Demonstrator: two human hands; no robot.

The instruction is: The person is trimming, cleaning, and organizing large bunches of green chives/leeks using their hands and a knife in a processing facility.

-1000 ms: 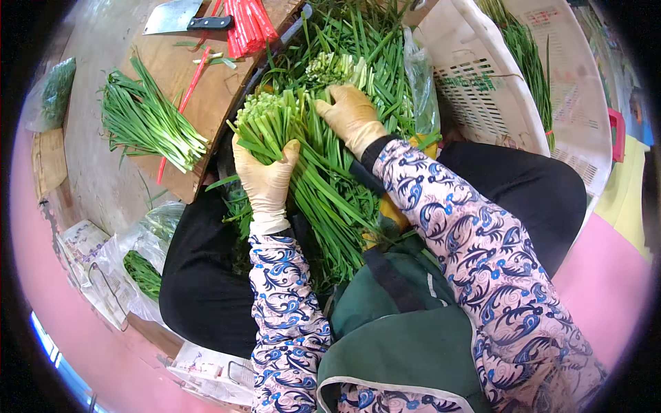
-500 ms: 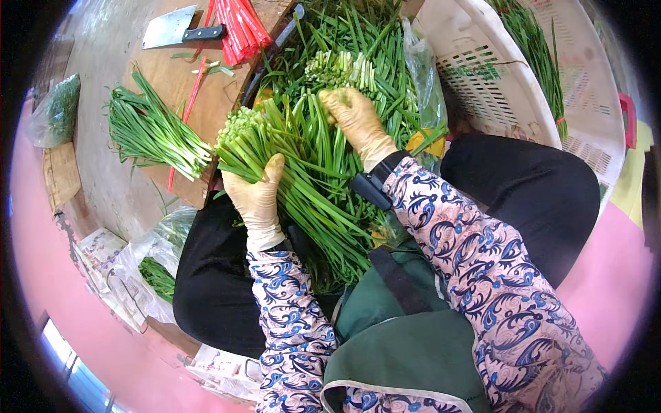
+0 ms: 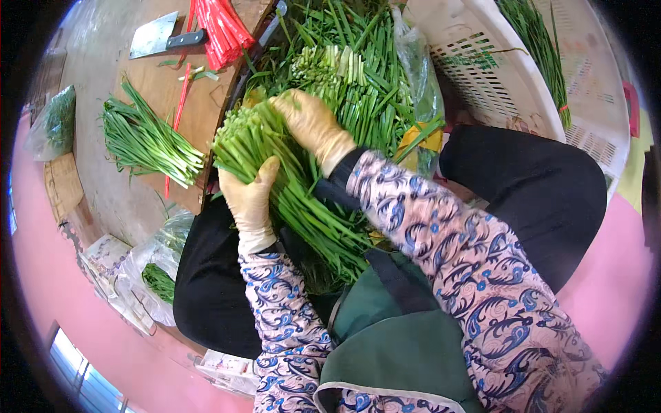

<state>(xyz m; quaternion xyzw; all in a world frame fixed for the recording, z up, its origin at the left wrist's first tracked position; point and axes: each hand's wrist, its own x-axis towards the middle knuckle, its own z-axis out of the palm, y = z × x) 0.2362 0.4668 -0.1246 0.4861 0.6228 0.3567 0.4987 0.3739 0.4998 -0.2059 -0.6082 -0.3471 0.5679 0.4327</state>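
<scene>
A thick bunch of long green chives (image 3: 303, 199), pale cut ends at the upper left, lies diagonally in my lap. My left hand (image 3: 246, 197), in a cream latex glove, grips it from the left with the thumb over the stalks. My right hand (image 3: 311, 127), gloved alike, is at the bunch's upper end, fingers curled into the stalks; its fingertips are partly hidden. A heap of loose chives (image 3: 351, 89) with another row of pale ends lies just beyond, beside a clear plastic bag (image 3: 416, 62).
At upper left, a wooden board (image 3: 131, 69) holds a cleaver (image 3: 155, 38), red ties (image 3: 220, 34) and a separate chive bunch (image 3: 148, 138). White slotted baskets (image 3: 516, 96) with chives stand at right. Bagged greens (image 3: 55, 120) sit at far left.
My right hand has moved left and toward the bunch's cut ends. My left hand has shifted left with the bunch, tilting it further across my lap.
</scene>
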